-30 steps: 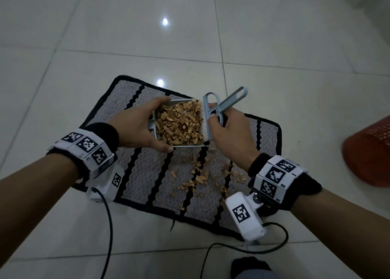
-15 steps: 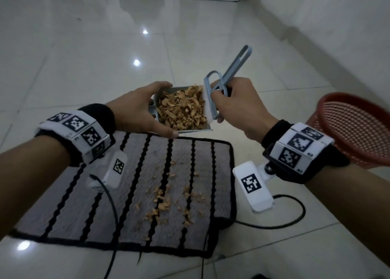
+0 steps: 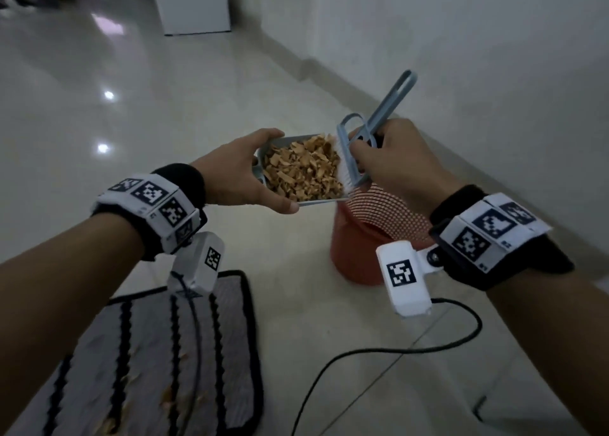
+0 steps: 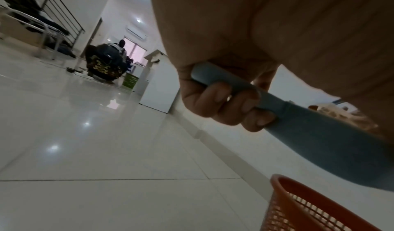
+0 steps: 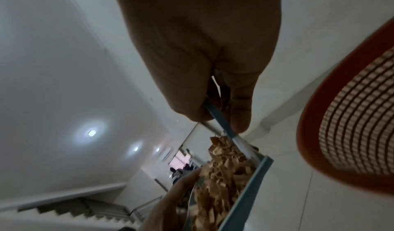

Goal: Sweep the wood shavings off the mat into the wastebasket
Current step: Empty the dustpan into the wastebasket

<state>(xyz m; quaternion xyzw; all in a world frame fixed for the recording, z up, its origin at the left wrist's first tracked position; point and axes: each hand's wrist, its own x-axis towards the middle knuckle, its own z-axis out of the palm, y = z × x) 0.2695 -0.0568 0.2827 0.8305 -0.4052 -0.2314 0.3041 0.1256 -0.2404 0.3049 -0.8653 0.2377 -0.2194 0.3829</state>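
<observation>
1. While held mid-frame in the head view: one blue-grey plastic dustpan (image 3: 306,201) heaped with curly tan wood shavings (image 3: 301,171), gripped by left hand (image 3: 237,175); one bristled brush (image 3: 349,158) clamped in right hand (image 3: 395,162); one orange mesh wastebasket (image 3: 365,237) below; one striped woven mat (image 3: 145,363), lower left.
2. Left wrist: fingers (image 4: 215,103) curled round the smooth handle.
3. Right wrist: fingers pinching the brush (image 5: 221,121), shavings beneath.

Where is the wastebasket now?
In the head view the wastebasket stands on the floor right of centre, just below the dustpan and brush, beyond the mat's far right corner.
</observation>
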